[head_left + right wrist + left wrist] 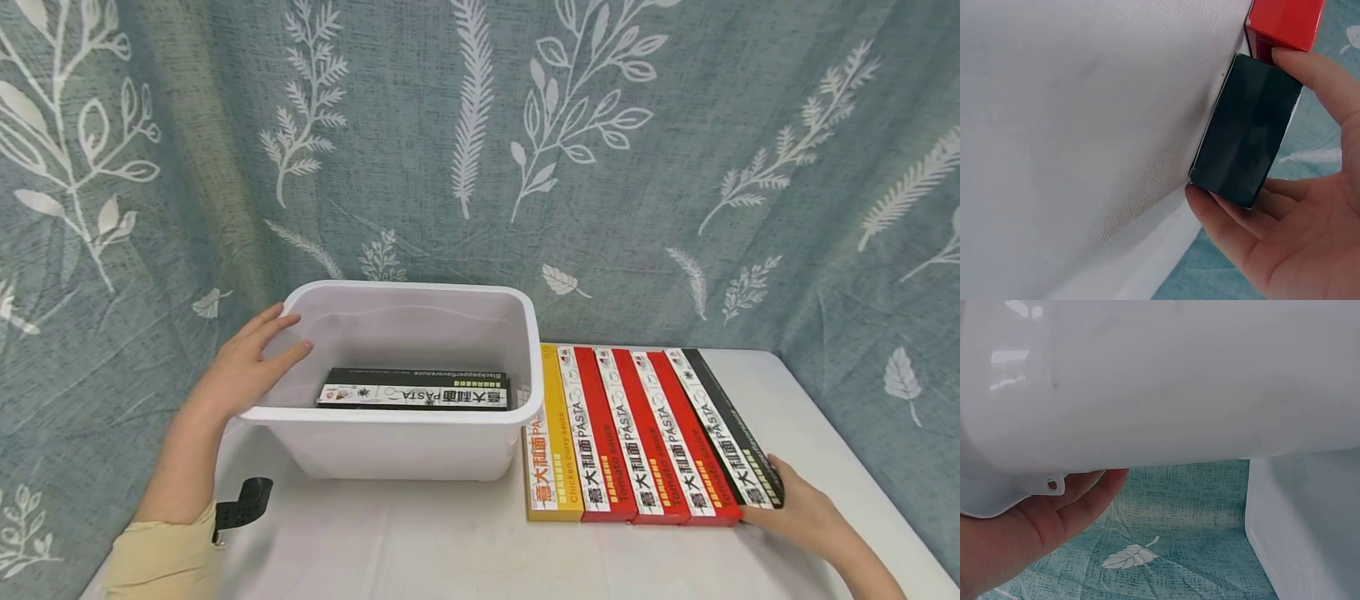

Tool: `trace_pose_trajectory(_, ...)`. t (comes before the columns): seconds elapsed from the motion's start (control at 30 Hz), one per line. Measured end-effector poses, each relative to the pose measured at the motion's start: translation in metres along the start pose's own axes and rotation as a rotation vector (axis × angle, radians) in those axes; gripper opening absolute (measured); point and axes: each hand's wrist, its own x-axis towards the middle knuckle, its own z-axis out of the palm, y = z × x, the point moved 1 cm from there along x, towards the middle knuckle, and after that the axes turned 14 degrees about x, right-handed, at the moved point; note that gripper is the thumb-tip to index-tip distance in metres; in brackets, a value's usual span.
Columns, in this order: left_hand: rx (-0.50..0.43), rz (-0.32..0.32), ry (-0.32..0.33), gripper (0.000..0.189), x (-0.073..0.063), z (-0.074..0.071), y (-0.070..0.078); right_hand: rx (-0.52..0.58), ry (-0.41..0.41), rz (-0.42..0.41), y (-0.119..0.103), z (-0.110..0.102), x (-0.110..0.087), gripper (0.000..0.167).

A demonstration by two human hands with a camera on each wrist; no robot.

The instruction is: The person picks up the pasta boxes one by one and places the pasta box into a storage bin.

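My right hand (806, 508) grips the near end of a black pasta box (731, 425) at the right end of a row of boxes. In the right wrist view, the thumb lies on one side of its dark end face (1244, 131) and the fingers on the other. A red pasta box (693, 442) lies directly beside it. My left hand (243, 367) rests at the left rim of a white plastic bin (390, 450), its fingers fairly straight and spread. Inside the bin lies another black pasta box (416, 390).
More red tomato sauce boxes (615, 442) and a yellow chicken curry box (555, 442) lie side by side, close against the bin's right side. A white cloth covers the table (420, 542). A patterned blue-green curtain (420, 167) hangs behind.
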Motion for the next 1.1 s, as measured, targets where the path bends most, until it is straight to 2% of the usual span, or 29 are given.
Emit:
trace_pose_trajectory(0.23, -0.001, 0.001, 0.001, 0.070, -0.001, -0.001, -0.001, -0.017, 0.010, 0.012, -0.002, -0.003, 0.000, 0.101)
trace_pose_trajectory(0.47, -0.013, -0.006, -0.007, 0.071, -0.002, -0.001, -0.001, -0.012, 0.031, 0.062, -0.005, -0.012, -0.002, 0.099)
trace_pose_trajectory(0.57, -0.010, -0.003, -0.005, 0.071, -0.002, -0.001, -0.002, 0.024, 0.048, 0.085, -0.008, -0.019, -0.002, 0.100)
trace_pose_trajectory(0.67, -0.007, -0.001, -0.002, 0.070, -0.002, -0.002, -0.001, 0.085, 0.064, 0.148, -0.011, -0.024, -0.003, 0.102)
trace_pose_trajectory(0.8, 0.004, -0.005, -0.001, 0.070, -0.001, -0.002, 0.001, 0.179, 0.135, 0.239, -0.016, -0.026, -0.005, 0.102)
trace_pose_trajectory(0.93, 0.007, -0.006, -0.004, 0.071, -0.001, -0.002, 0.002, 0.258, 0.243, 0.300, -0.020, -0.026, -0.007, 0.097)
trace_pose_trajectory(1.1, -0.001, -0.005, -0.004, 0.071, -0.002, -0.003, 0.002, 0.336, 0.384, 0.308, -0.026, -0.025, -0.006, 0.087)
